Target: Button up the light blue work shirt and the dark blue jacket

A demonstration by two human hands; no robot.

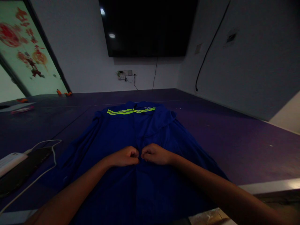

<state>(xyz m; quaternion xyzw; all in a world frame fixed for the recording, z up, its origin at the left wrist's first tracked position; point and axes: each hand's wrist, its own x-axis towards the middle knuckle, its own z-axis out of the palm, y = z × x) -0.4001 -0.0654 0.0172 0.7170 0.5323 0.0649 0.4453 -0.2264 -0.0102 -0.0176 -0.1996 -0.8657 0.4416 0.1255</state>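
A blue work jacket lies spread front side up, its collar at the far end and its sleeves down both sides. Yellow-green reflective strips cross its chest. My left hand is closed on the cloth at the middle front seam. Close beside it, almost touching, my right hand is curled shut on the cloth just right of the seam. The fingertips of both hands are partly hidden, so the exact bit of fabric pinched is hard to see.
The jacket rests on a purple platform with a pale front edge. At left are a white power strip, a dark phone-like slab and a white cable. A black television hangs on the far wall.
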